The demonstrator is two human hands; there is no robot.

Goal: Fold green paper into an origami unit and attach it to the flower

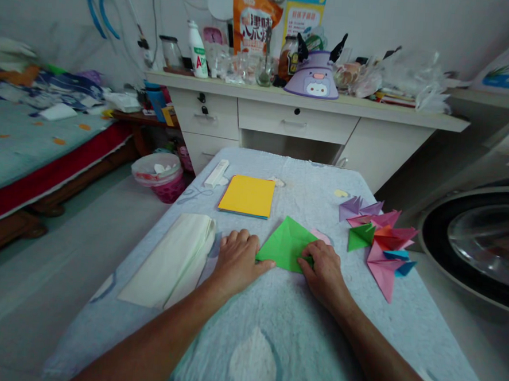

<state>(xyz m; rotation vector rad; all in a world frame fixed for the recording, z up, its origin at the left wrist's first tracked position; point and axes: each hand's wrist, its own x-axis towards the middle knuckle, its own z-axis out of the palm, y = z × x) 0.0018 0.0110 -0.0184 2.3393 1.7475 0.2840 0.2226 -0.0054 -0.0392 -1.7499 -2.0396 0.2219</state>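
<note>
A sheet of green origami paper (pixel 286 244), folded to a triangle-like shape with its peak pointing away, lies on the cloth-covered table between my hands. My left hand (pixel 240 257) rests at its left corner, with that corner between thumb and index finger and the thumb along the near edge. At the right corner my right hand (pixel 322 267) has its fingers curled and pinches the paper's edge. Beyond my left hand sits a stack of square paper, yellow on top (pixel 248 196). Folded paper pieces in purple, pink, green, orange and blue (pixel 381 264) lie together at the right.
A folded whitish paper or bag (pixel 170 260) lies left of my left arm. A small white box-like item (pixel 216 173) is near the table's far left. Behind stands a cabinet (pixel 295 121) crowded with jars and bags. A washing machine (pixel 489 228) flanks the right, a bin (pixel 160 176) the left.
</note>
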